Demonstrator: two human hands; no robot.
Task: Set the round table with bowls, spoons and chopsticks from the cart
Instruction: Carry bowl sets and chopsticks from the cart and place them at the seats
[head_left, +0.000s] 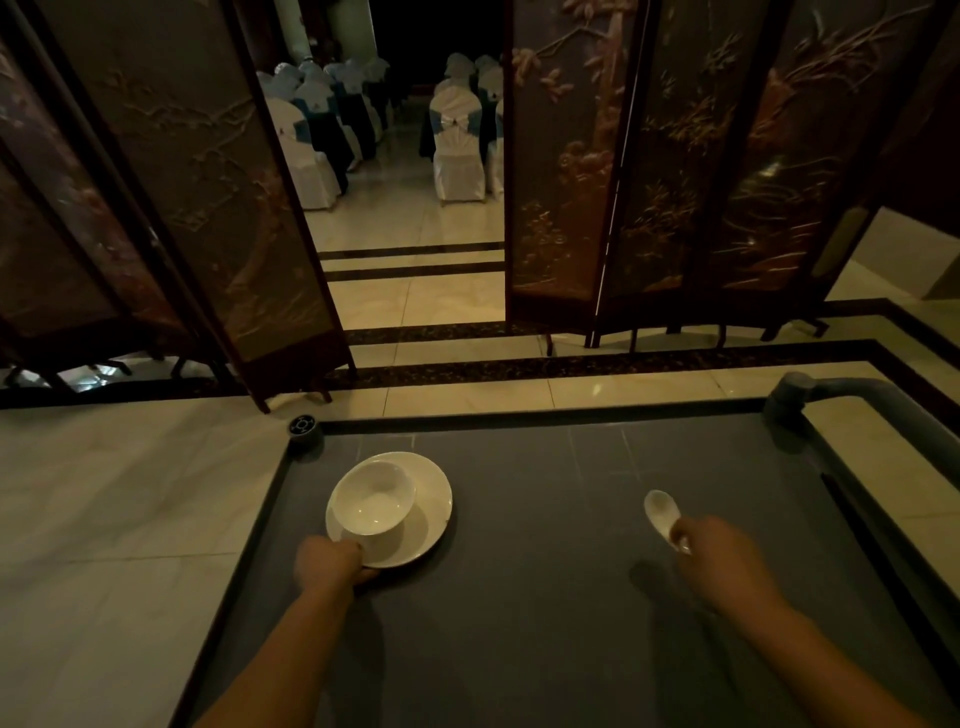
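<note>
A white bowl stands on a white plate over the dark grey top of the cart, left of centre. My left hand grips the plate's near rim, thumb on top and fingers under it. Right of centre, my right hand holds a white ceramic spoon by its handle, with the scoop pointing away from me just above the cart top. No chopsticks can be made out in this dim light.
The cart has a raised dark rim, a grey handle bar at its far right and a black round corner cap at its far left. Beyond it stand carved folding screens with a gap onto white-covered chairs. Pale tiled floor surrounds the cart.
</note>
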